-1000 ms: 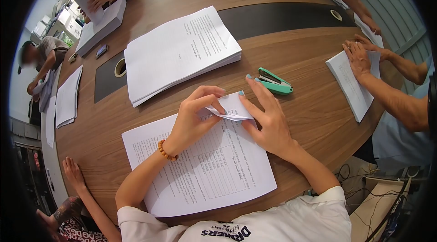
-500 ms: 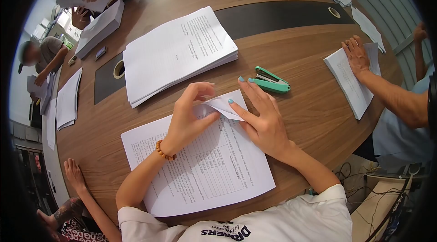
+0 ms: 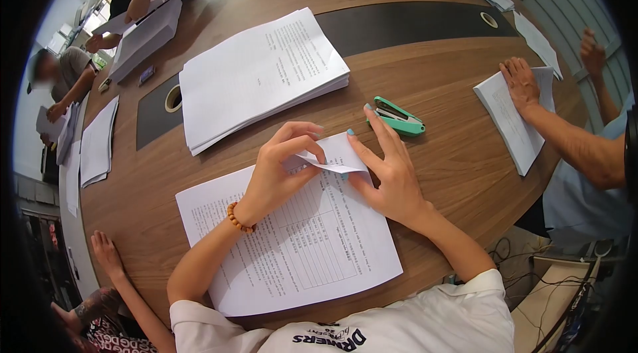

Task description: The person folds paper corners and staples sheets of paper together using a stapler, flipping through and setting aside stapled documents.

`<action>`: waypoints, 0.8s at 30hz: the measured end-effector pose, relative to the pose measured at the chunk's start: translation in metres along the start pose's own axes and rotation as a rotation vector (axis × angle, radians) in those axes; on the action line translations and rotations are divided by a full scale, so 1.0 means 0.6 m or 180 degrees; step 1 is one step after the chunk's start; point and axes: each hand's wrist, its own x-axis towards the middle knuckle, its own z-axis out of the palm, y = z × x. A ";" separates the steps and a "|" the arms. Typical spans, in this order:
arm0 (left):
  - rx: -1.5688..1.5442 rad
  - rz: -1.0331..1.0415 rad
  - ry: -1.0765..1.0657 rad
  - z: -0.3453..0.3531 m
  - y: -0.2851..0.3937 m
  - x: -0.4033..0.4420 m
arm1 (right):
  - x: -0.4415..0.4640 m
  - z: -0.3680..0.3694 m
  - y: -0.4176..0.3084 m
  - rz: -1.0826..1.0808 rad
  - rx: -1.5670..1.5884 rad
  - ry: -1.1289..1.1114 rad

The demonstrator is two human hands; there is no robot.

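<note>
A printed stack of paper (image 3: 292, 247) with a table on its top sheet lies in front of me. At its far edge, my left hand (image 3: 282, 164) pinches a curled-up part of the top sheets between thumb and fingers. My right hand (image 3: 392, 177) rests at the stack's far right corner with its fingers spread, its thumb beside the lifted paper edge. Just beyond my right fingertips lies a green stapler (image 3: 399, 120), untouched on the table.
A thick paper pile (image 3: 266, 74) lies farther off on the wooden table (image 3: 452, 114). At the right, another person's hand (image 3: 522, 87) presses on a stack. Others handle papers at the upper left; another person's hand (image 3: 106, 253) rests at the lower left.
My left fingers have closed in on the curled paper. My right fingers have spread and shifted right, off the folded corner. At the upper left, a person has lowered papers onto a stack.
</note>
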 end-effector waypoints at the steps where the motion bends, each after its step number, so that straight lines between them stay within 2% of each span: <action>1: 0.0014 0.0040 -0.0015 -0.001 -0.001 0.000 | 0.000 -0.001 0.000 -0.0018 -0.0055 -0.0042; 6: -0.0004 0.0047 0.0004 0.000 -0.001 0.000 | -0.002 0.006 -0.001 -0.0165 -0.0147 0.0067; 8: -0.0305 -0.0356 0.0257 0.002 0.010 0.002 | -0.003 0.008 -0.003 -0.0239 -0.0232 0.0178; 9: -0.0302 -0.0357 0.0253 0.002 0.008 0.002 | -0.002 0.007 -0.004 -0.0236 -0.0231 0.0181; 12: -0.0002 -0.0179 0.0279 -0.001 0.001 0.001 | -0.001 0.004 -0.008 -0.0296 -0.0397 0.0210; 14: 0.0116 -0.0005 0.0095 -0.003 0.001 0.000 | -0.001 0.004 -0.010 0.0122 -0.0096 0.0240; 24: 0.0079 0.0126 0.0035 -0.002 -0.006 0.001 | 0.001 -0.003 -0.006 -0.0042 -0.0203 -0.0044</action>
